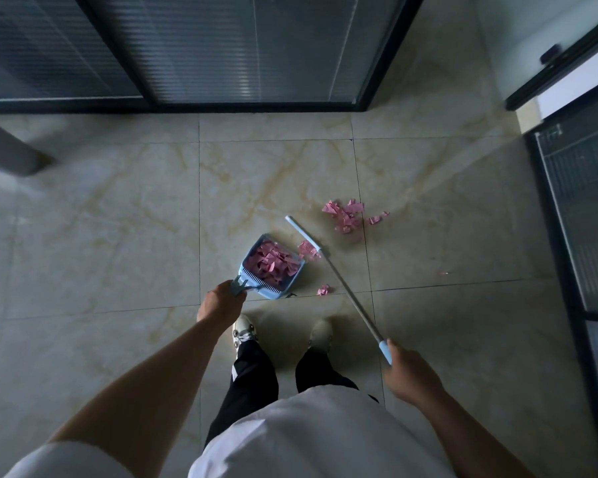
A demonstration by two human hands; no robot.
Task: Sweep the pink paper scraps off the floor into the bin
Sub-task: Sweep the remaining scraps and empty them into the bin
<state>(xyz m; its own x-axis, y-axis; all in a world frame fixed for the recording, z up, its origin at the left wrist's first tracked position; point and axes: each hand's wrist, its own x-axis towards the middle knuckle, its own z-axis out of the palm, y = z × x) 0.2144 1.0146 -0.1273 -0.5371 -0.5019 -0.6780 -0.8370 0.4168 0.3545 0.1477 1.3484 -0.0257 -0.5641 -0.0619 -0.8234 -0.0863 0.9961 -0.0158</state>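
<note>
On floor: scraps [344, 215] beyond broom [346, 288] | fingers clamped: left hand [221, 300] dustpan [273, 267], right hand [409, 372] broom

- We can't make out any readable text, labels, brands or numbers anywhere here, not on the dustpan [271, 267], broom [339, 281] or doors.

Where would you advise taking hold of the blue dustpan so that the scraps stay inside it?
Probably by the dustpan handle at its near end, where the left hand holds it now, coming from the person's side. The open mouth faces away toward the broom head, so lifting handle-high could tip the pink scraps out.
</note>
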